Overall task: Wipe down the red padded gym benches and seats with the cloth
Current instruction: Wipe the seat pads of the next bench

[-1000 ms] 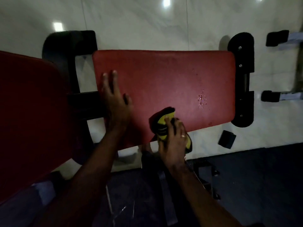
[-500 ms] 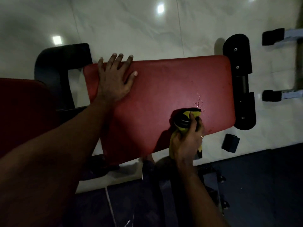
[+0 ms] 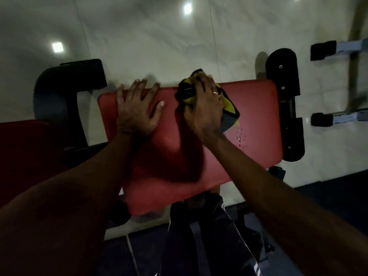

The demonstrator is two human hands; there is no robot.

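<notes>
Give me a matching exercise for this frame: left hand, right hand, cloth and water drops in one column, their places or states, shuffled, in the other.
Things:
1. left hand
2. right hand
3. cloth
4. drops

States:
A. bunched at the pad's far edge, yellow and dark
B. lying unwiped on the pad toward its right end
C. flat on the pad, fingers spread
D. curled round the cloth

Pairs: 1-C, 2-D, 3-A, 4-B
</notes>
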